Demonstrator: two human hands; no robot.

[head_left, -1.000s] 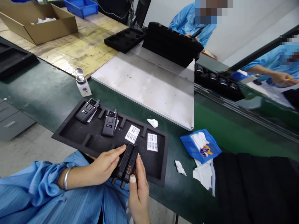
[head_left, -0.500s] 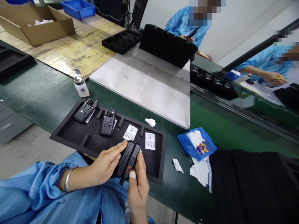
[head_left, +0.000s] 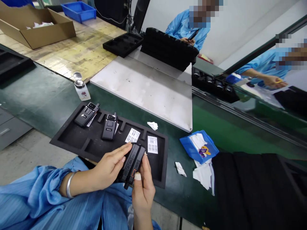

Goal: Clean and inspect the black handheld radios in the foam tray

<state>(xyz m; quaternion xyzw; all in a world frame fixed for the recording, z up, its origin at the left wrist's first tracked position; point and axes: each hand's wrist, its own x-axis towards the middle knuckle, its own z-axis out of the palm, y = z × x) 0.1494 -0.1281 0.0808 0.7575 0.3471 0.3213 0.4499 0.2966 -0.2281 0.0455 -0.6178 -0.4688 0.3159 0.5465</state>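
Note:
Side by side between my hands are what look like two black handheld radios [head_left: 131,163], pressed together with their button edges up; one has an orange-ringed button. My left hand [head_left: 109,167] closes on them from the left, fingers stretched along the far end. From the right, my right hand [head_left: 144,188] grips them, its thumb with a white covering on the tip near the orange button. Below lies a black foam tray [head_left: 96,150]. In it rest a radio at the left [head_left: 86,115], another radio [head_left: 109,127] beside it, and two white label sheets [head_left: 132,135].
A white-bodied pump bottle [head_left: 82,90] stands behind the tray. To the right are a blue bin [head_left: 192,150] with cloths, crumpled white cloths [head_left: 203,175] and black foam [head_left: 251,188]. A white board [head_left: 148,92] lies behind. Two people in blue work across the bench.
The radios have turned slightly in my hands, and my right hand has shifted a little to the right. The whole view has moved slightly.

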